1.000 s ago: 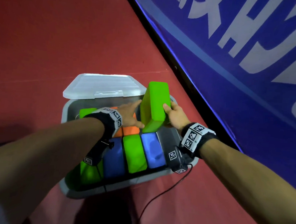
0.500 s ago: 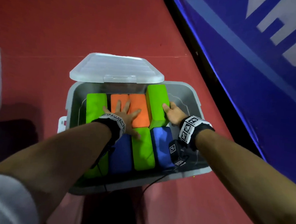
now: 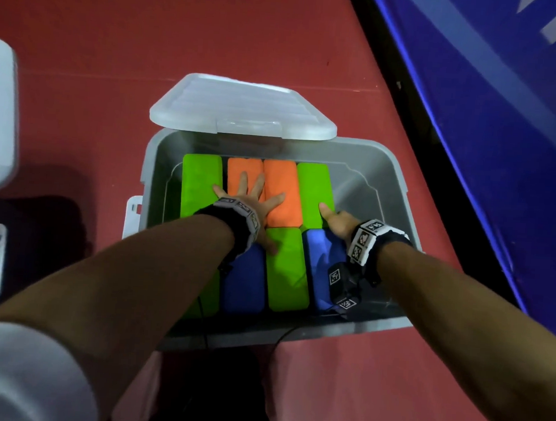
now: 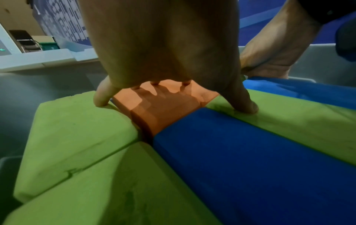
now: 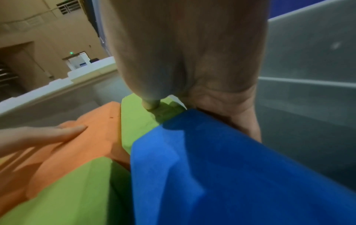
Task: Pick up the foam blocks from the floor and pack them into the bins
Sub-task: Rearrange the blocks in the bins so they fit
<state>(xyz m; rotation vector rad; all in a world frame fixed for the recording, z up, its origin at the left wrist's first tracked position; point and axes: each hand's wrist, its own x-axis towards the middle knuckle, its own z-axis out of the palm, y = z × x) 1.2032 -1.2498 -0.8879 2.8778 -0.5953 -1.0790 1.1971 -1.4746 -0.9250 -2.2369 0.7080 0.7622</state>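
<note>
The left hand [image 3: 254,205] is spread flat, fingers straight and splayed, pressed on the two orange foam blocks [image 3: 265,190] at the centre of the head view; nothing is gripped by it. In the left wrist view the outer fingertips [image 4: 102,102] are seen resting on green foam. The right hand [image 3: 337,222] is laid against the right side of the far-right green foam block [image 3: 312,193], thumb on top, its other fingers hidden down the gap between block and wall, so how far they are curled cannot be told.

All the blocks in view are packed inside the grey plastic bin [image 3: 398,198]: a far row of green, orange, orange, green, and a near row in which a green block [image 3: 286,269] and two blue blocks [image 3: 243,279] are seen. Their long axes run away from the person, up the frame.

The far-right green block lies directly under the right hand, which is the nearer. Open room remains only along the bin's right wall; leftward it abuts the orange foam. The translucent lid [image 3: 243,110] rests over the far rim, on the red floor [image 3: 118,38].
</note>
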